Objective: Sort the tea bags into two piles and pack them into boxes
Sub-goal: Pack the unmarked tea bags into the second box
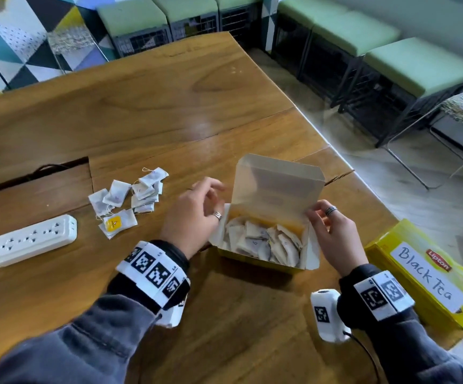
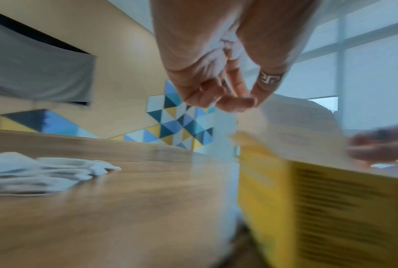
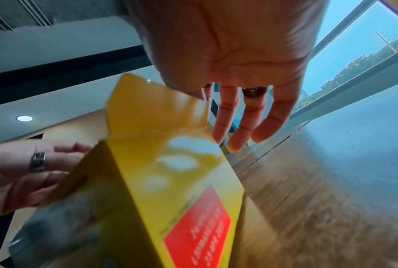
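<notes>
An open yellow tea box stands in front of me with its lid upright and several tea bags inside. My right hand pinches the lid's lower right edge between thumb and forefinger; in the right wrist view the other fingers are straight beside the box. My left hand hovers at the box's left side by the lid, fingers loosely curled and holding nothing. A loose pile of tea bags lies on the table to the left, one with a yellow tag.
A shut yellow box labelled "Black Tea" lies at the right, near the table's edge. A white power strip sits at the left, in front of a cable recess. Bare wooden table stretches beyond. Green stools stand on the floor.
</notes>
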Demonstrator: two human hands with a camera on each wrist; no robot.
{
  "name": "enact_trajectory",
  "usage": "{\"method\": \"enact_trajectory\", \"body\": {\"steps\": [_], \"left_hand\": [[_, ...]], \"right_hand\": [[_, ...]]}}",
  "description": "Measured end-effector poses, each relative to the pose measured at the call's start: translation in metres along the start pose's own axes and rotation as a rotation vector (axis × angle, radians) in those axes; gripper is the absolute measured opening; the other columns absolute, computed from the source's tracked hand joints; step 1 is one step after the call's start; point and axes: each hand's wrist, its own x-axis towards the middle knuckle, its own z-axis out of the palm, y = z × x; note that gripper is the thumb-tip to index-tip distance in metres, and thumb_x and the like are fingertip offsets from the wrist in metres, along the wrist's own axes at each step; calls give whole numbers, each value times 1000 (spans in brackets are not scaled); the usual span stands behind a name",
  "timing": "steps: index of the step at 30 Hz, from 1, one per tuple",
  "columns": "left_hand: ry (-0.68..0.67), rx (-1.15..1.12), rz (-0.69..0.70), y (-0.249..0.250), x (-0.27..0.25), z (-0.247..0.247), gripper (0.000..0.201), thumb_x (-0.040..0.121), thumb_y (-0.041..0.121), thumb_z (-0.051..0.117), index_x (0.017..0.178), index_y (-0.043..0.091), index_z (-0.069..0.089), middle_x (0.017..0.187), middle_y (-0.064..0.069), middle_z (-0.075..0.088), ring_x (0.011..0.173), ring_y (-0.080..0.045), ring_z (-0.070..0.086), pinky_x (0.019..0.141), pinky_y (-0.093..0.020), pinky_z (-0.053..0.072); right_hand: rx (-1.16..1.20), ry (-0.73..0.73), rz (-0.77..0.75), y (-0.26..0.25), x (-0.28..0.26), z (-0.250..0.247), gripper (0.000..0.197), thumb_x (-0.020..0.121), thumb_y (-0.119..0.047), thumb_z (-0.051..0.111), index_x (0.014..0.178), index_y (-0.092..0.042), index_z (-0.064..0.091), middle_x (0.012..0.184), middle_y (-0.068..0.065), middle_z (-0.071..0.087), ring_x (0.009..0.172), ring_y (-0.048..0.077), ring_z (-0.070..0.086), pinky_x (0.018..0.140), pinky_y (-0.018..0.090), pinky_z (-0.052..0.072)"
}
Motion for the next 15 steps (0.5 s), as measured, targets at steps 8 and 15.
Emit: {"method": "enact_trajectory", "body": {"steps": [8, 15], "left_hand": [[154, 297, -610, -148, 40, -79, 36, 89, 5, 46, 124, 8, 52, 127, -19, 56, 115, -37, 50, 96, -40, 41], [-159, 343, -738, -183, 53, -87, 42, 81, 24, 70, 117, 6, 56, 123, -20, 56, 119, -38, 50, 95, -38, 39]], "right_hand": [[-51, 15, 11, -1, 8, -2, 8, 95, -20, 48, 90, -17, 53, 77, 2, 55, 65, 6, 46, 57, 16, 36], [-49, 13, 39, -1, 9, 0, 9, 96, -23, 47, 92, -18, 53, 83, 3, 58, 73, 20, 51, 58, 16, 38]]}}
